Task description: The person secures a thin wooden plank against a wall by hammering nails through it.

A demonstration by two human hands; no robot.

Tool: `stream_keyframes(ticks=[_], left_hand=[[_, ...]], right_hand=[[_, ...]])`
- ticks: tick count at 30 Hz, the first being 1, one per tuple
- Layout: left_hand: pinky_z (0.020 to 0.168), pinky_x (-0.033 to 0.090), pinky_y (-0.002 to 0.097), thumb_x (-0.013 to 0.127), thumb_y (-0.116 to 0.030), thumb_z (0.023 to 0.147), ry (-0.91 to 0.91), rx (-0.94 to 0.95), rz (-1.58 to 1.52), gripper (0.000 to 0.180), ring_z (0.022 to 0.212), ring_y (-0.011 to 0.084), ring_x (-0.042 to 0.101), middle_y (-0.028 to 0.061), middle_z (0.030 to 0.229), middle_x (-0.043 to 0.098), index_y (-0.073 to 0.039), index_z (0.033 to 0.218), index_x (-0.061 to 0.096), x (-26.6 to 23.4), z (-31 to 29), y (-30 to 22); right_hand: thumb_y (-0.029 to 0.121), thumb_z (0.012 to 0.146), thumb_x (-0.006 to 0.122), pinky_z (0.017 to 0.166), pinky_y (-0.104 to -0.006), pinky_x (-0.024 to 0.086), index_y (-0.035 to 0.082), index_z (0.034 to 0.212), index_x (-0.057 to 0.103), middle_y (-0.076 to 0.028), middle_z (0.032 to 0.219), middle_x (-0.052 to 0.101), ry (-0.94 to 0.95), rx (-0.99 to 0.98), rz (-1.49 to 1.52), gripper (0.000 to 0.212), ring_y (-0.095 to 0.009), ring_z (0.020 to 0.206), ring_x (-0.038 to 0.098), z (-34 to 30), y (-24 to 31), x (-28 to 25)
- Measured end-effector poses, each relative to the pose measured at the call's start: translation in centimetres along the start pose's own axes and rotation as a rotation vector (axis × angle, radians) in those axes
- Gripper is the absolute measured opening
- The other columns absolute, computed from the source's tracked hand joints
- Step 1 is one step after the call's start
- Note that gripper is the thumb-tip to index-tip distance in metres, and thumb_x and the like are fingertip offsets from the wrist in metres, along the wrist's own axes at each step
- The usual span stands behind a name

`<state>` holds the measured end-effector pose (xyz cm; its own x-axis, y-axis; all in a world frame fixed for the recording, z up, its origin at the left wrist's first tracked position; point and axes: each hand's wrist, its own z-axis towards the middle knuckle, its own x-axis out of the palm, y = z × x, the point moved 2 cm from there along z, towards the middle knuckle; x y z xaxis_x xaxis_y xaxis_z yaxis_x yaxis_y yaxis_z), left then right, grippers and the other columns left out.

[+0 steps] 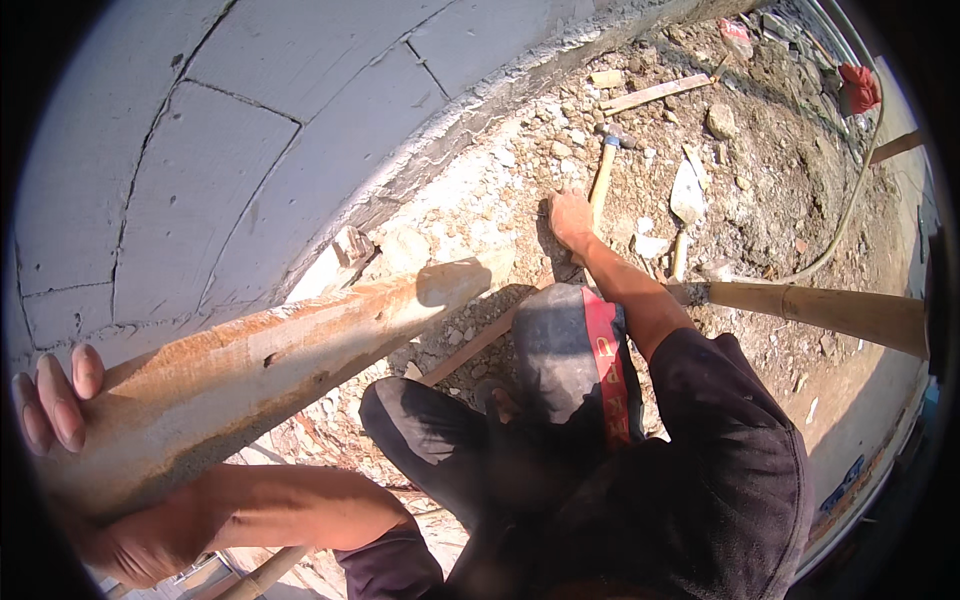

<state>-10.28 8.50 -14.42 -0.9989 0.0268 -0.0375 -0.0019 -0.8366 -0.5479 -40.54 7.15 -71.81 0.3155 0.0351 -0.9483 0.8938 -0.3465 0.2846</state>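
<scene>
A long wooden board (250,360), stained rusty brown on its upper edge, slants from the lower left toward the middle of the ground. My left hand (62,400) is wrapped over its near end, fingertips showing on the upper edge. Out ahead, my right hand (572,218) is low over the rubble with its fingers curled down; whatever they hold is hidden. Right beside it lies a hammer (602,182) with a pale wooden handle and a blue band under the head. A trowel (687,195) with a whitish blade rests farther right.
A grey block wall (190,170) rises on the left above a rough concrete footing (400,175). A bamboo pole (820,312) comes in from the right. Stones and a wood strip (655,95) lie on the dirt. A hose (850,215) curves past a red cloth-like item (858,90).
</scene>
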Motion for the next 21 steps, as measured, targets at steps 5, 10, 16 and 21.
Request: stream_keyframes(ticks=[5, 10, 16, 21], left_hand=[[0.071, 0.051, 0.0412, 0.059, -0.034, 0.097, -0.112, -0.258, -0.357, 0.046, 0.073, 0.0196, 0.055, 0.0087, 0.088, 0.051, -0.001, 0.124, 0.043, 2.0, -0.3, -1.4], [0.067, 0.055, 0.0437, 0.069, -0.039, 0.090, -0.150, -0.282, -0.261, 0.054, 0.067, 0.0234, 0.061, 0.0125, 0.079, 0.057, 0.002, 0.118, 0.048, 1.9, 0.1, -0.5], [0.067, 0.057, 0.0424, 0.074, -0.038, 0.087, -0.093, -0.307, -0.340, 0.053, 0.069, 0.0235, 0.063, 0.0144, 0.079, 0.059, 0.004, 0.112, 0.053, 4.0, 1.2, 1.6], [0.069, 0.057, 0.0399, 0.074, -0.031, 0.090, -0.034, -0.305, -0.412, 0.047, 0.074, 0.0235, 0.064, 0.0152, 0.082, 0.061, 0.005, 0.113, 0.054, 4.2, 1.3, 0.9]], right_hand=[[0.006, 0.087, 0.065, 0.078, -0.0538, 0.050, 0.007, 0.109, 0.056, -0.023, 0.085, 0.067, -0.308, 0.338, 0.662, 0.024, -0.045, 0.088, 0.066, -4.0, -1.1, -6.6], [0.007, 0.090, 0.057, 0.078, -0.0505, 0.049, 0.002, 0.103, 0.064, -0.022, 0.100, 0.063, -0.533, 0.579, 0.527, 0.015, -0.042, 0.091, 0.063, -4.3, -5.4, -3.7], [0.049, 0.076, 0.082, 0.085, -0.0490, 0.054, -0.001, 0.103, 0.066, -0.022, 0.109, 0.066, -0.249, 0.836, 0.389, 0.059, -0.039, 0.101, 0.067, -1.7, -7.1, -1.0], [0.045, 0.075, 0.085, 0.077, -0.0496, 0.056, -0.002, 0.090, 0.070, -0.023, 0.096, 0.071, -0.309, 0.740, 0.361, 0.051, -0.041, 0.090, 0.071, 0.5, -6.8, -1.5]])
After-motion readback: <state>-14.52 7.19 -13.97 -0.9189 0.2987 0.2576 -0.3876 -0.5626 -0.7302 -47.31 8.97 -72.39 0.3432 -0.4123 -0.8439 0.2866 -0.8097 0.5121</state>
